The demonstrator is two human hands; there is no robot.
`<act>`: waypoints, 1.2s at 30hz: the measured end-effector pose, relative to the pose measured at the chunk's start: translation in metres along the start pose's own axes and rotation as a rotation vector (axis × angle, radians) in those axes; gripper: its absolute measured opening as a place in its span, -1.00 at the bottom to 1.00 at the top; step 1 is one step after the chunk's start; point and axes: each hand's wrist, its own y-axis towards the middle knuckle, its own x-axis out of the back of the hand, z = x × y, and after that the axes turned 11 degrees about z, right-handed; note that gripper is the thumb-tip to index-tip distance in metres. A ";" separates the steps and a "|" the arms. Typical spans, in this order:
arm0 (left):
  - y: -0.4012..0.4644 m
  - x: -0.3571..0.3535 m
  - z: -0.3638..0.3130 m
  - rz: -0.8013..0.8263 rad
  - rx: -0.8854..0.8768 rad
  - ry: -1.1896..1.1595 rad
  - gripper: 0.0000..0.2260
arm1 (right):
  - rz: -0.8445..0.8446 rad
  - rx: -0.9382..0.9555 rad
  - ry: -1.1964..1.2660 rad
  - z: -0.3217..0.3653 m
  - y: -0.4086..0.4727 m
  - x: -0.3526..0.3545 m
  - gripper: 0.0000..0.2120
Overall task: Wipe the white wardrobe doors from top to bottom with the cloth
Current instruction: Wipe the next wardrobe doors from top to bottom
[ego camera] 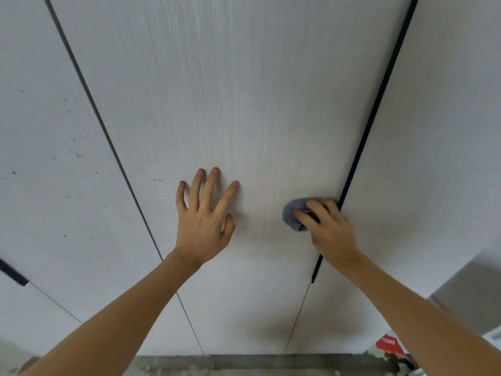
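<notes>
Grey cloth [294,216] is bunching under the curled fingers [309,217] of the right hand [329,229], right of centre, against the middle white wardrobe door [244,104] beside its dark edge strip [379,104]. Left hand [203,221] is lying flat, fingers spread, at the frame's centre.

White characters are showing on a red package [388,343] at the lower right edge, but they are blurring too much to read. No other writing is appearing anywhere.
</notes>
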 end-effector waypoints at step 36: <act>-0.019 0.029 0.067 0.094 0.184 0.018 -0.49 | 0.049 0.018 0.190 0.097 0.054 -0.030 -0.53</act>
